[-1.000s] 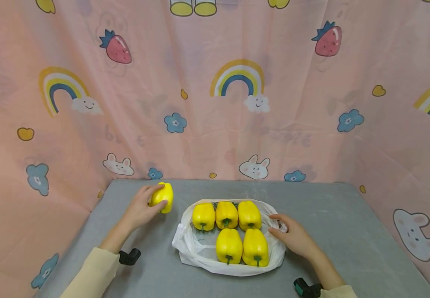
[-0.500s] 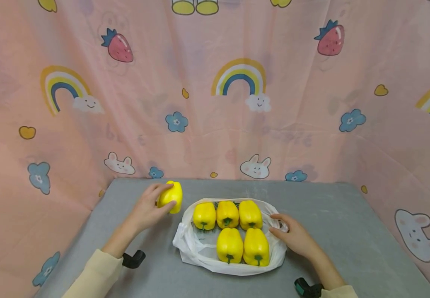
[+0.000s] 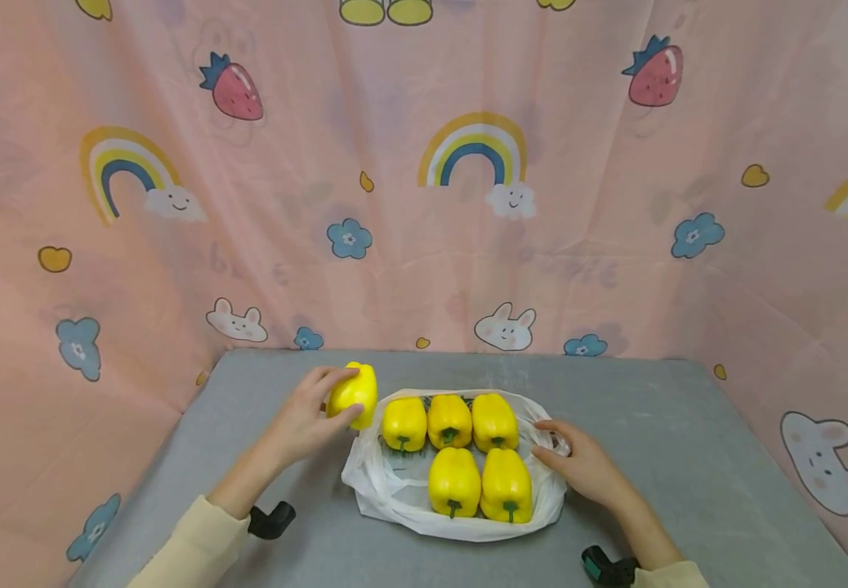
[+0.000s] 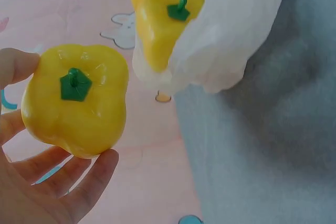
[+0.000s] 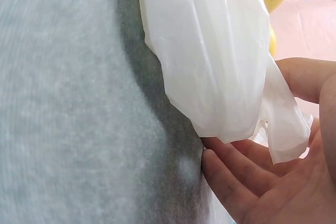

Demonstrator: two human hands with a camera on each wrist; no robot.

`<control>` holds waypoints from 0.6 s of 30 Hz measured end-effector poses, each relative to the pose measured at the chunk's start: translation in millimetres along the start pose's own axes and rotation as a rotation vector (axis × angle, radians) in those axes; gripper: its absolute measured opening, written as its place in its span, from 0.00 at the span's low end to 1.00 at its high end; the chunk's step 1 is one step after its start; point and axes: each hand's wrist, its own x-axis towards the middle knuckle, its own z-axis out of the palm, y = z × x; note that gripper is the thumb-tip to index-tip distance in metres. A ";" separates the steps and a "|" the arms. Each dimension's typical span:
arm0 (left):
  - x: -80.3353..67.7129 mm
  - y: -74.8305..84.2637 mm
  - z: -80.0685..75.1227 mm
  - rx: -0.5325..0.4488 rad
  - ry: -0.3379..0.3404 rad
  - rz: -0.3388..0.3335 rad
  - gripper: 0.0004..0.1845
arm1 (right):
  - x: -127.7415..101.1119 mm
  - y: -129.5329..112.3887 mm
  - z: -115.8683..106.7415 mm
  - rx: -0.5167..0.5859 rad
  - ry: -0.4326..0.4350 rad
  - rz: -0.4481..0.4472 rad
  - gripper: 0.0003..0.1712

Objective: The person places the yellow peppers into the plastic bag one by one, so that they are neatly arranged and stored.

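My left hand [image 3: 314, 420] grips a yellow bell pepper [image 3: 356, 396] between thumb and fingers, just left of the white plastic bag [image 3: 380, 508]. In the left wrist view the held pepper [image 4: 100, 111] shows its green stem. The bag lies spread open, with a row of three peppers [image 3: 448, 421] at the back and two peppers [image 3: 454, 482] in front. At the bag's right side my right hand [image 3: 582, 465] holds the edge, thumb at the rim. The right wrist view shows its fingers [image 5: 231, 182] along the outside of the plastic [image 5: 210, 66].
A grey cloth-covered table [image 3: 659, 425] carries everything. Behind it hangs a pink curtain [image 3: 394, 278] printed with rainbows and rabbits. Dark devices are strapped at the left wrist [image 3: 272, 520] and the right wrist [image 3: 608, 567].
The left hand has carried its pepper rightward, from over the table at the left to the bag's left rim. The right hand and the peppers in the bag have stayed in place.
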 end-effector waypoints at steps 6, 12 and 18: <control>-3.7 9.2 6.0 -0.028 -0.024 0.015 0.27 | 0.6 0.7 0.5 -0.010 0.009 -0.010 0.32; -7.8 13.6 13.7 -0.062 -0.035 0.033 0.26 | 0.7 2.2 1.1 -0.003 0.006 -0.023 0.32; -11.4 16.4 20.6 -0.083 -0.054 0.036 0.27 | 0.9 1.7 1.0 0.001 0.008 -0.018 0.33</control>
